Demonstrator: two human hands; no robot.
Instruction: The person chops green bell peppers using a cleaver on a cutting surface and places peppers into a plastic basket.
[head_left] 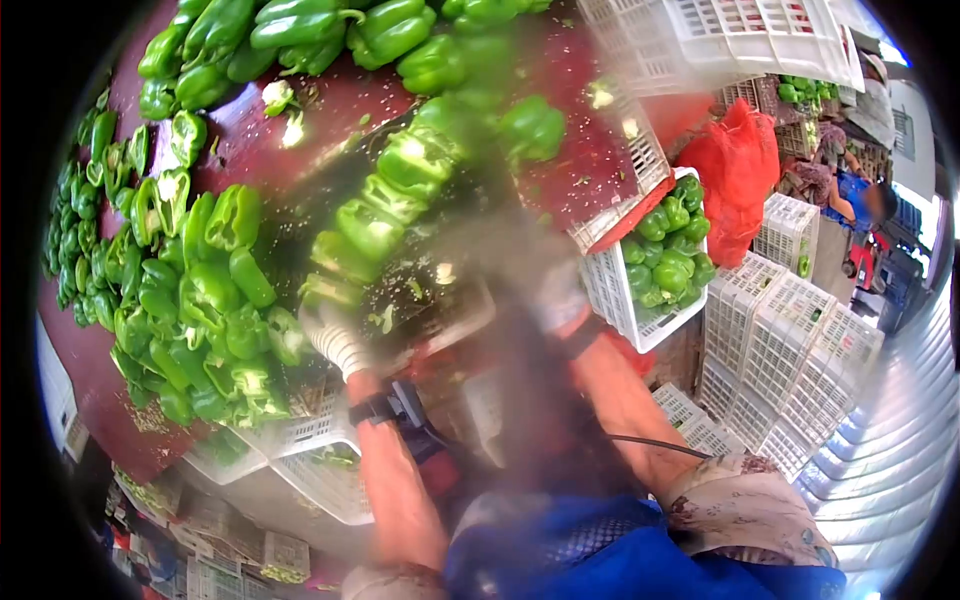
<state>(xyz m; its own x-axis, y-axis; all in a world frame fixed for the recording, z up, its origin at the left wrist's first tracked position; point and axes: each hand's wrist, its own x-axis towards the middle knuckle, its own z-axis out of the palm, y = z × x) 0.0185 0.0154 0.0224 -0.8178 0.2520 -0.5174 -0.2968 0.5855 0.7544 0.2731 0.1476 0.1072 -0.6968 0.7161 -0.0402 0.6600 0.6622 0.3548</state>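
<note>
My left hand, in a pale ribbed glove, is at the near edge of the red table, beside the lowest of a row of cut green peppers. Its fingers are mostly hidden by the peppers and blur. My right hand, also gloved, is smeared by blur to the right of that row, and its fingers cannot be made out. Cut pepper halves lie heaped left of my left hand. Whole green peppers lie along the far side of the table.
A white crate of green peppers stands to the right, near a red sack. White crates are stacked beyond, with a person in blue farther off. Another white crate sits below the table's near edge.
</note>
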